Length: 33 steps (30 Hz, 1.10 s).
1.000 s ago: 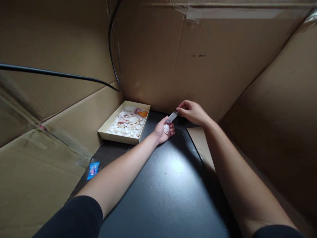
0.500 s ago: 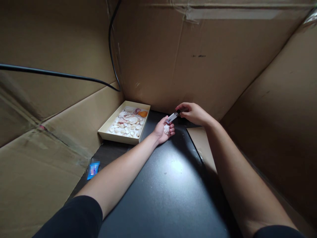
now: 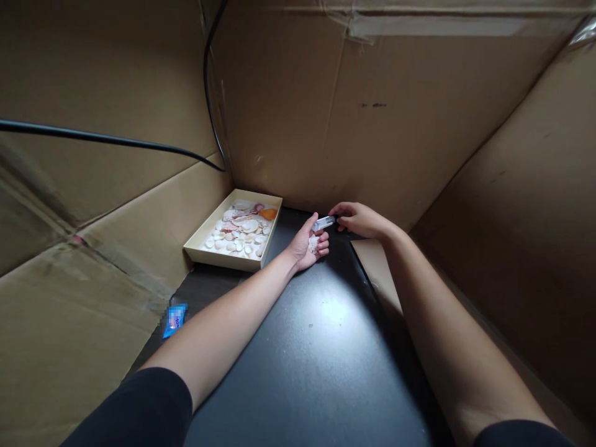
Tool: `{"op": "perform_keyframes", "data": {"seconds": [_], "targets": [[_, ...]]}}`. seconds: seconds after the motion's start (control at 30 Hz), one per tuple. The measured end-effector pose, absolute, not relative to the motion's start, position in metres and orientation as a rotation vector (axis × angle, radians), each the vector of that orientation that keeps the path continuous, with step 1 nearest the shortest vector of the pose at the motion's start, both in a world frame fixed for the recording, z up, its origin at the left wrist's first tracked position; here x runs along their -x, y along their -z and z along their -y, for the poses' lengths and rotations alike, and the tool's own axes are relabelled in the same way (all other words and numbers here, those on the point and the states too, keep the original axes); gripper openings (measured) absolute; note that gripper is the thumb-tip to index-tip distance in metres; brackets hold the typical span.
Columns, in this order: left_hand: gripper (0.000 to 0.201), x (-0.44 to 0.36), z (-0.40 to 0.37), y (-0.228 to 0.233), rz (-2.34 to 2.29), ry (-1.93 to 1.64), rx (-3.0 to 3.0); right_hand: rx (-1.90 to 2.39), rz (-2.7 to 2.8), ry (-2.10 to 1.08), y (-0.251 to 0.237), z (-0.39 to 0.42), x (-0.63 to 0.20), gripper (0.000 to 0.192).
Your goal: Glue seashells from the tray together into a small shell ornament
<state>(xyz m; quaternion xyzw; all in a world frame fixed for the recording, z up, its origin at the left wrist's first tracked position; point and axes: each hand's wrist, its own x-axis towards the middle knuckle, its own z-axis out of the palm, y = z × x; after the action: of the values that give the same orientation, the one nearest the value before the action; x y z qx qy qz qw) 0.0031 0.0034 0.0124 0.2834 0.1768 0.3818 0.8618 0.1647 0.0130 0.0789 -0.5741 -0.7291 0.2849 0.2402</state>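
Note:
My left hand point(image 3: 305, 247) is palm up over the black table, its fingers curled around a pale ribbed seashell point(image 3: 313, 244). Between its thumb and forefinger is the near end of a small clear bottle point(image 3: 323, 223), which lies almost level. My right hand point(image 3: 358, 218) comes in from the right, its fingertips pinched on the dark cap point(image 3: 334, 218) at the bottle's far end. Whether cap and bottle are joined is too small to make out. To the left, a cream shallow box point(image 3: 223, 261) contains several white, brownish and orange shells.
Tall cardboard walls point(image 3: 395, 124) surround the black table point(image 3: 279, 366). A blue wrapped packet point(image 3: 175, 320) lies by my left forearm. A flat cardboard piece point(image 3: 376, 267) rests under my right forearm. A black cable point(image 3: 139, 144) hangs across the upper left.
My right hand has lowered slightly, and the clear bottle has swung from a steep slant to nearly level. The shell in my left palm is more covered by fingers and tilted.

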Motion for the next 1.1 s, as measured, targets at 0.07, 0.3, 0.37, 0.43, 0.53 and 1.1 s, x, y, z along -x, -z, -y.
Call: {"op": "perform_keyframes", "data": {"seconds": [0.07, 0.3, 0.37, 0.43, 0.53, 1.1], "targets": [[0.048, -0.0028, -0.0035, -0.0124, -0.373, -0.803, -0.594, 1.588, 1.959, -0.772, -0.0802, -0.0124, -0.1640, 0.026], [0.049, -0.0029, -0.0053, -0.0095, -0.374, -0.811, -0.553, 1.543, 1.831, -0.726, -0.0784, -0.0173, -0.1640, 0.017], [0.048, -0.0028, -0.0057, -0.0091, -0.371, -0.812, -0.543, 1.519, 1.826, -0.672, -0.0783, -0.0181, -0.1644, 0.018], [0.047, -0.0026, -0.0058, -0.0091, -0.369, -0.807, -0.540, 1.500, 1.829, -0.631, -0.0791, -0.0179, -0.1648, 0.018], [0.044, -0.0023, -0.0058, -0.0094, -0.369, -0.793, -0.541, 1.475, 1.835, -0.607, -0.0807, -0.0169, -0.1654, 0.019], [0.036, -0.0015, -0.0042, -0.0112, -0.353, -0.803, -0.551, 1.341, 1.605, -0.726, -0.0854, -0.0182, -0.1641, 0.020]]}}
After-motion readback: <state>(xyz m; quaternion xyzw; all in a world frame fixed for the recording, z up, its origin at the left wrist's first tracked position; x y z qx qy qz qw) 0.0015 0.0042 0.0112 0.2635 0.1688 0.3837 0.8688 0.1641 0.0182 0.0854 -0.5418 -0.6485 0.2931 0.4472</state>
